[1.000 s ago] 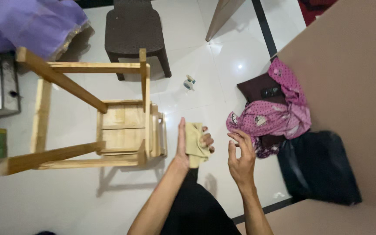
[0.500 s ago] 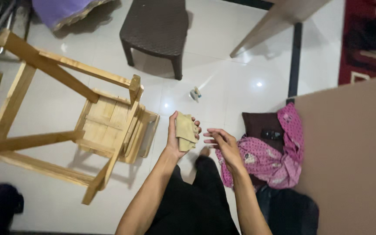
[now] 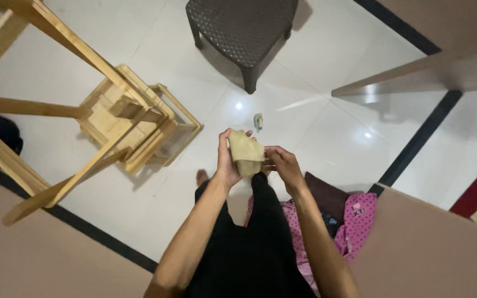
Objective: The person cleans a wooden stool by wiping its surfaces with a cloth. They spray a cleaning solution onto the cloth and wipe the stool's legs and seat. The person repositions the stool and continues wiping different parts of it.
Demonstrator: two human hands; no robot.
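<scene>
Both hands have met at frame centre since a moment ago. Largest, the upturned wooden stool (image 3: 111,110) fills the upper left, the dark wicker stool (image 3: 244,27) top centre. Left hand (image 3: 226,160) stands upright, fingers wrapped round the folded tan cloth (image 3: 246,153); right hand (image 3: 284,167) pinches its lower edge.
</scene>
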